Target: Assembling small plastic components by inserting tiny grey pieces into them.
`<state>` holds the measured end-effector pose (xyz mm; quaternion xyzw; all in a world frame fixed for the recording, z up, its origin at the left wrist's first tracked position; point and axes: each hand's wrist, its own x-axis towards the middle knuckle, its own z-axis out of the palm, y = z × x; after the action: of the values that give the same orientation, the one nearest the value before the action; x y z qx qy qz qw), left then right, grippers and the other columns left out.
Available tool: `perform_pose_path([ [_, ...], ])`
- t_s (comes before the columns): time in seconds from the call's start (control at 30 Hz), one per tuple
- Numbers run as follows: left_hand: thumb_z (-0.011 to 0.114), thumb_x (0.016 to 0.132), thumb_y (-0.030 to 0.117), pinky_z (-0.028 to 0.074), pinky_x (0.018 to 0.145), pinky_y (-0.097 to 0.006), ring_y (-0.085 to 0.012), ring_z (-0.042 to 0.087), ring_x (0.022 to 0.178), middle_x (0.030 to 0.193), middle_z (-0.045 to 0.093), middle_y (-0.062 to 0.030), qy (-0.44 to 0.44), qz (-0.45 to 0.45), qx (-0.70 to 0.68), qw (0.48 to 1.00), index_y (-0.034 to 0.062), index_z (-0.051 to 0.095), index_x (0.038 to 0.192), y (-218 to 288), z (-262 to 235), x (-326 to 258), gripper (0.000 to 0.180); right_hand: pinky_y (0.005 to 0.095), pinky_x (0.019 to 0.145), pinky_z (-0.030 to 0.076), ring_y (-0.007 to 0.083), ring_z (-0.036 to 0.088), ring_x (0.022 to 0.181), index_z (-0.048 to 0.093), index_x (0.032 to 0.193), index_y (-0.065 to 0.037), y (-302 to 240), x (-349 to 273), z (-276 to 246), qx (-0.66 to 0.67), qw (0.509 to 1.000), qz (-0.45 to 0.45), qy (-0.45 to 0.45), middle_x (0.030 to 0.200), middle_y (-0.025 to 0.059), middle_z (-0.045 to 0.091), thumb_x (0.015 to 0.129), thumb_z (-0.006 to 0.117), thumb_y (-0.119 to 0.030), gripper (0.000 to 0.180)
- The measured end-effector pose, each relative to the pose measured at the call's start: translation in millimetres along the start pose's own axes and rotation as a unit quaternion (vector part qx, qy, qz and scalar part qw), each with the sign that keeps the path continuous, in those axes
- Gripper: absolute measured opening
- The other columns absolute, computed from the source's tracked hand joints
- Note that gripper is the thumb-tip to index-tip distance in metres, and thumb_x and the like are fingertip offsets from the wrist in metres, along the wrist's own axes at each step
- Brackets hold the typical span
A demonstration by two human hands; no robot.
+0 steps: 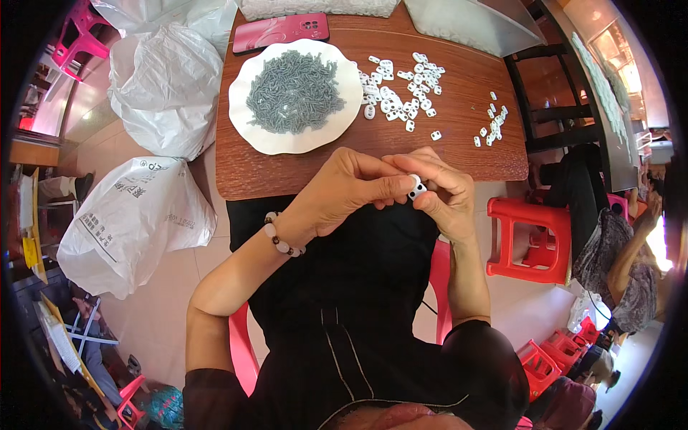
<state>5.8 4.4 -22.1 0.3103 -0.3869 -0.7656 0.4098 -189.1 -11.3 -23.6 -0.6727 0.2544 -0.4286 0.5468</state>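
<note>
A small white oval plastic piece with two dark holes sits between the fingertips of both hands, just past the table's near edge. My right hand is closed, pinching it between thumb and forefinger. Closed against its left side is my left hand, thumb and fingers pressed together; whatever lies between them is hidden. Beyond the hands, a white scalloped plate holds a heap of small grey rod-like parts. Loose white two-holed pieces lie to the right of the plate.
A smaller group of white pieces is near the right edge of the wooden table. A pink phone rests behind the plate. White sacks stand at left; a red stool is at right. Other people sit farther right.
</note>
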Motion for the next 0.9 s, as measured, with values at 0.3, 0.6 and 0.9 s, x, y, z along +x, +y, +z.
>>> perform_pose_path([
  [0.3,0.074,0.082,0.022,0.041,0.056,-0.019,-0.0054,0.053,0.061,0.069,0.065,-0.0024,0.001,-0.003,-0.001,1.0,0.0011,0.072,0.08,5,6,-5,0.021,0.0328,0.083,0.046,0.0211,0.059,0.093,0.068,0.107,0.002,-7,-1,1,-0.069,0.997,-0.034,0.0,0.107,0.0143,0.068,0.08,0.071,-0.031,0.043],
  [0.6,0.075,0.081,0.024,0.039,0.054,-0.018,-0.0047,0.052,0.061,0.066,0.063,-0.0013,0.018,0.001,-0.009,1.0,0.0021,0.073,0.079,3,13,-8,0.022,0.0305,0.074,0.049,0.02,0.061,0.085,0.068,0.104,0.003,-6,-3,6,-0.084,0.995,-0.053,0.032,0.101,0.0143,0.07,0.081,0.07,-0.029,0.04],
  [0.9,0.074,0.082,0.021,0.039,0.056,-0.019,-0.0053,0.053,0.062,0.067,0.063,-0.0019,0.042,0.003,-0.028,0.999,0.0014,0.073,0.081,3,19,-11,0.019,0.0297,0.071,0.051,0.0196,0.062,0.082,0.069,0.1,0.004,-5,-4,11,-0.083,0.993,-0.074,0.05,0.096,0.0149,0.071,0.082,0.07,-0.029,0.037],
])
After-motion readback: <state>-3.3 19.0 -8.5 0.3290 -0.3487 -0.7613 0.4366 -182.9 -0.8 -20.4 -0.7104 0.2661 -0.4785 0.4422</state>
